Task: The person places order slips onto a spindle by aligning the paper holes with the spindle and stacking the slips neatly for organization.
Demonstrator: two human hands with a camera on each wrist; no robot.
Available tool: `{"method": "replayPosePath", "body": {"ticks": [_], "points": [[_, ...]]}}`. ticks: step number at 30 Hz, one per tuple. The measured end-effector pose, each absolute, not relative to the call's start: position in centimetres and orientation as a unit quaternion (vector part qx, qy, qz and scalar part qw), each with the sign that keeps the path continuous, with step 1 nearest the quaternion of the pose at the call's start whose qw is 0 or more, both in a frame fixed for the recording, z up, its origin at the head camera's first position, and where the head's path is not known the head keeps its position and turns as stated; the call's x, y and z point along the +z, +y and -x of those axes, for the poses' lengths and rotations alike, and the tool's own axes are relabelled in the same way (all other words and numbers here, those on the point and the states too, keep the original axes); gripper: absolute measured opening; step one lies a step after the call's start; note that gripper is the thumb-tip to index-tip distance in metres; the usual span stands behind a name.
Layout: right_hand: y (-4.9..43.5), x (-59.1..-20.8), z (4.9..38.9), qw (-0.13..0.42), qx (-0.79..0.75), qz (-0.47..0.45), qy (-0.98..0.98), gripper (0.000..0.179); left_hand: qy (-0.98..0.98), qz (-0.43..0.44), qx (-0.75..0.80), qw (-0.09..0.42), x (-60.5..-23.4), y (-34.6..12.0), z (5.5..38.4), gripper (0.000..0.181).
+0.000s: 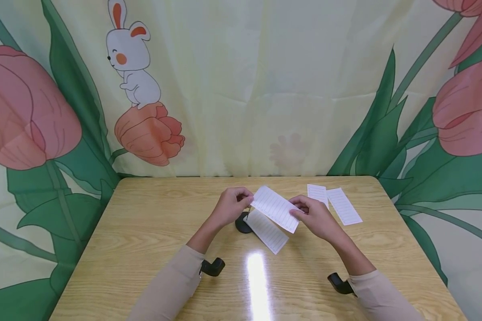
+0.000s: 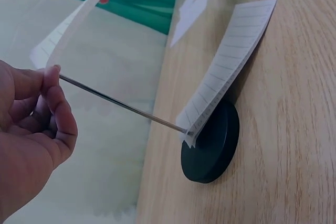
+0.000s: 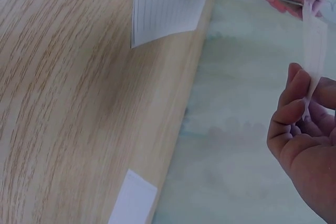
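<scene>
A bill spike stands on the table, with a round black base (image 2: 218,150) and a thin metal rod (image 2: 123,103). Several lined paper slips (image 1: 267,232) are skewered low on the rod, just above the base. Up at the rod's top, another lined paper slip (image 1: 275,207) is held between both hands. My left hand (image 1: 231,207) pinches its left end right at the rod's tip; whether the tip has pierced it is hidden by the fingers. My right hand (image 1: 316,217) pinches the slip's right end between thumb and fingers, away from the rod.
Two spots of loose paper lie at the back right of the wooden table (image 1: 152,232): one slip (image 1: 317,191) partly behind the right hand, and another slip (image 1: 344,206) beside it. A printed curtain (image 1: 241,89) hangs behind the table's far edge.
</scene>
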State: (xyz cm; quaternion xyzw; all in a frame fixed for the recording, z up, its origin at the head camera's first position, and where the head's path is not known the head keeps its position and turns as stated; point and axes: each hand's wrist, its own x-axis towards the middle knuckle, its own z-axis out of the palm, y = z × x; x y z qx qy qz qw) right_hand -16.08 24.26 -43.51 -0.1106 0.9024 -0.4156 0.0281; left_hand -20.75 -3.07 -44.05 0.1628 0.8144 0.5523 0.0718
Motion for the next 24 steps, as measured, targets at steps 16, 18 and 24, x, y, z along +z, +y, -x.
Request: {"method": "replayPosePath", "body": {"ticks": [16,18,24], "points": [[24.1,-43.54,16.2,0.029,-0.402,0.112,0.908,0.024,0.79,-0.122,0.59,0.109,-44.16,-3.22,20.99,0.012],[24.11,-43.66,16.22,0.028,-0.401,0.111,0.909,0.024,0.787,-0.117,0.594,0.115,-44.19,-3.19,21.09,0.012],[24.08,-44.25,16.28,0.033,-0.407,0.105,0.907,0.023,0.782,-0.108,0.599,0.131,-44.61,-3.15,21.37,0.013]]}}
